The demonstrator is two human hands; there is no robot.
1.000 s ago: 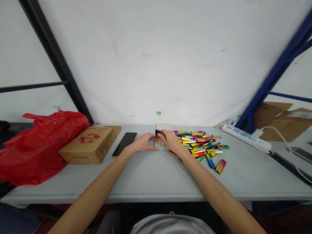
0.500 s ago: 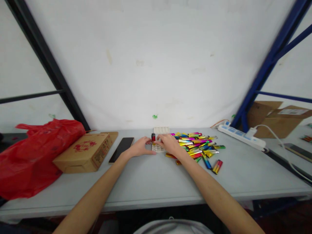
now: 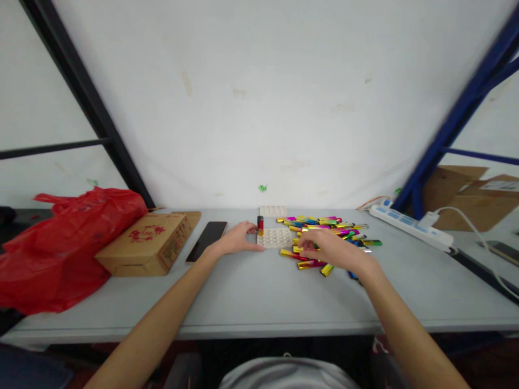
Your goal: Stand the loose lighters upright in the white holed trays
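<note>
A white tray (image 3: pixel 277 237) with rows of small pockets lies in the middle of the table. One lighter (image 3: pixel 260 222), black-topped with a red and yellow body, stands upright at its left edge. My left hand (image 3: pixel 242 237) rests by that edge, thumb and fingers apart around the corner, close to the standing lighter. To the right of the tray, my right hand (image 3: pixel 318 247) hovers at a heap of shiny, multicoloured lighters (image 3: pixel 324 222). Its fingers are curved with a gap to the thumb, and I make out nothing held between them.
A second white tray (image 3: pixel 273 211) lies by the wall. On the left are a phone (image 3: pixel 207 240), a cardboard box (image 3: pixel 141 243) and a red plastic bag (image 3: pixel 73 248). A power strip (image 3: pixel 413 227) with a plugged-in charger runs along the right, near an open carton (image 3: pixel 466 200).
My right hand has moved from the tray rightward to the heap, uncovering the tray's pockets. My left hand stays at the tray's left edge; the view has shifted slightly.
</note>
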